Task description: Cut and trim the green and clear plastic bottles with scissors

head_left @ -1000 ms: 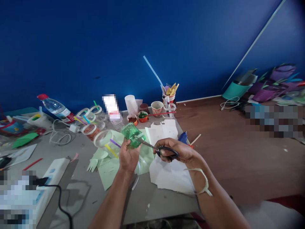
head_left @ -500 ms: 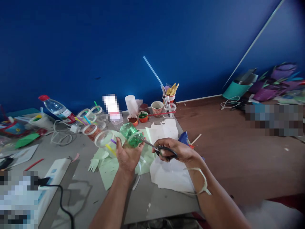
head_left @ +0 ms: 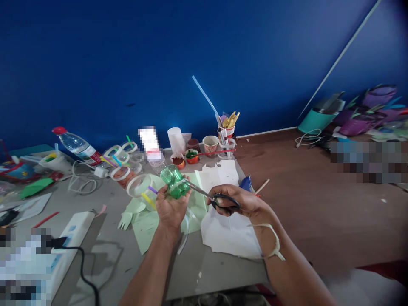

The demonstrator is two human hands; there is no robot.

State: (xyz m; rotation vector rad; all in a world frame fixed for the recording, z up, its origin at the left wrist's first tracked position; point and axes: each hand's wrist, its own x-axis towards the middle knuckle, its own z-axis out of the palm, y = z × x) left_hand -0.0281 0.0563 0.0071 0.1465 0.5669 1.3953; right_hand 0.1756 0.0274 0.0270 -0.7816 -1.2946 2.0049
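Observation:
A translucent green piece of plastic bottle [head_left: 174, 180] rests in my left hand [head_left: 172, 208], whose fingers curl round it from below. My right hand [head_left: 231, 199] grips a pair of scissors [head_left: 226, 203] by its black handles. The metal blades point left and their tips touch the green plastic; whether they have cut into it I cannot tell. Beneath my hands lie pale green paper sheets [head_left: 145, 229] and torn white paper [head_left: 223, 238]. A clear plastic cup [head_left: 137, 187] with a white rim is close to my left thumb.
Small paint pots [head_left: 191, 156], a paper cup [head_left: 211, 146] and a cup of wooden cutlery [head_left: 228, 127] line the back. A red-capped bottle [head_left: 78, 146] leans at the left. A white power strip [head_left: 68, 255] with a black cable lies at the front left.
The scissors have shifted slightly right, along with my right hand. The green plastic has turned a little in my left hand, and the left thumb has closed in toward it.

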